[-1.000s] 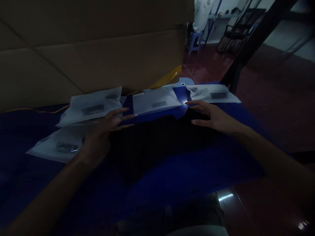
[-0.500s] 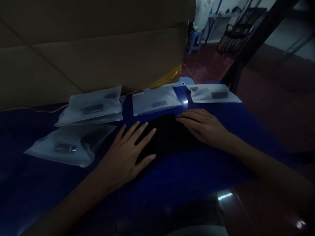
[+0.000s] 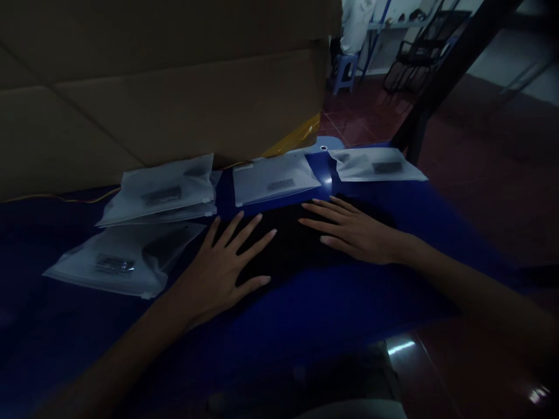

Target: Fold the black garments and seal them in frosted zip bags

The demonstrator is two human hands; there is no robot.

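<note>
Black cloth runs longways left to right, right end slightly farther off; we've got left hand and right hand flat on it, fingers apart.

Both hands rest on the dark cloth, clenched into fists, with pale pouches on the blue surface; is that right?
Not fists: the head view shows the left hand and right hand open, fingers extended, on the dark cloth. The rest holds.
</note>
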